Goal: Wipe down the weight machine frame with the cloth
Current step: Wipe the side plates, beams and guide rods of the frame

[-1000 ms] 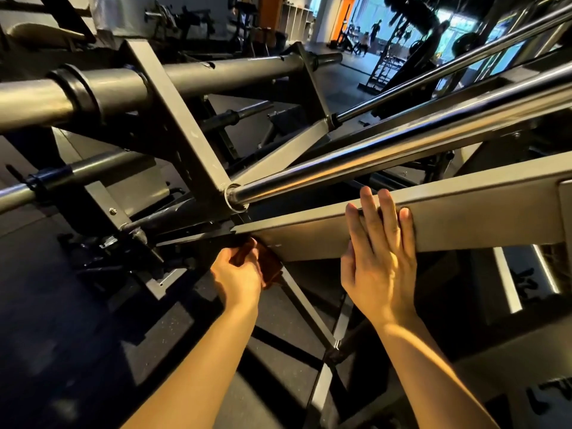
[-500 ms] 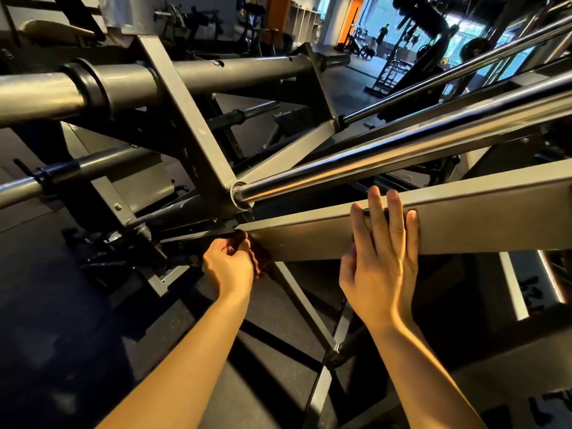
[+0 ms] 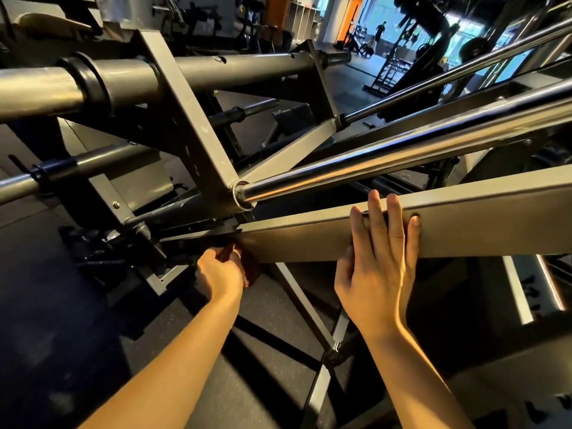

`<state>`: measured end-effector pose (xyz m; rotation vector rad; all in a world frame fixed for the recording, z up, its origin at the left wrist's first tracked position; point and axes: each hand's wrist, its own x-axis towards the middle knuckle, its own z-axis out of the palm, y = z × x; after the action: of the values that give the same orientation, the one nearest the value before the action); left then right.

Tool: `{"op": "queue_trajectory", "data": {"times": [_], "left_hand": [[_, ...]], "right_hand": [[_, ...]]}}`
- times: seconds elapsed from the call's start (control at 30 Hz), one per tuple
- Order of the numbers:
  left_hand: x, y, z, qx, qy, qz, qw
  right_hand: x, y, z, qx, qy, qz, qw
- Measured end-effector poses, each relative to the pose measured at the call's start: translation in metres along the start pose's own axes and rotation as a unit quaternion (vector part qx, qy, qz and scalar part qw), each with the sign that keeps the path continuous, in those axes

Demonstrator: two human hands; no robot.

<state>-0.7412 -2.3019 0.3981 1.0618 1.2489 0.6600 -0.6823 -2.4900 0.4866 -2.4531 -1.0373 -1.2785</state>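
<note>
1. Two bare forearms reach up and forward from the lower edge, above the dark floor.
2. The right hand lies palm-flat against the side of the grey frame beam. Its fingers are straight and slightly spread, with the longest tips reaching the beam's top edge.
3. The left hand sits lower, at the beam's lower end. Its fingers are curled round a dark reddish cloth, bunched against the beam's underside.
4. Just behind the beam, a chrome rod slopes up to the right out of a grey strut.
5. Farther back, a thick horizontal bar crosses the machine.
</note>
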Motion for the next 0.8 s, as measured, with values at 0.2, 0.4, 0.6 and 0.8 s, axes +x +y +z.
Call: {"op": "queue_trajectory", "data": {"times": [0.2,0.4,0.6,0.8], "left_hand": [[-0.072,0.001,0.013,0.026,-0.177,0.178,0.968],[-0.006,-0.008,0.006,0.025,-0.059,0.100,0.993],[0.001,-0.008,-0.004,0.018,-0.042,0.036,0.998],[-0.035,-0.022,0.014,-0.003,-0.139,0.053,0.989]], "right_hand": [[-0.007,-0.015,0.007,0.039,-0.006,0.011,0.999],[-0.015,-0.022,0.007,0.088,-0.015,0.000,0.996],[-0.013,-0.043,0.016,0.063,-0.062,-0.074,0.993],[-0.003,-0.042,0.040,-0.017,-0.136,-0.120,0.983]]}}
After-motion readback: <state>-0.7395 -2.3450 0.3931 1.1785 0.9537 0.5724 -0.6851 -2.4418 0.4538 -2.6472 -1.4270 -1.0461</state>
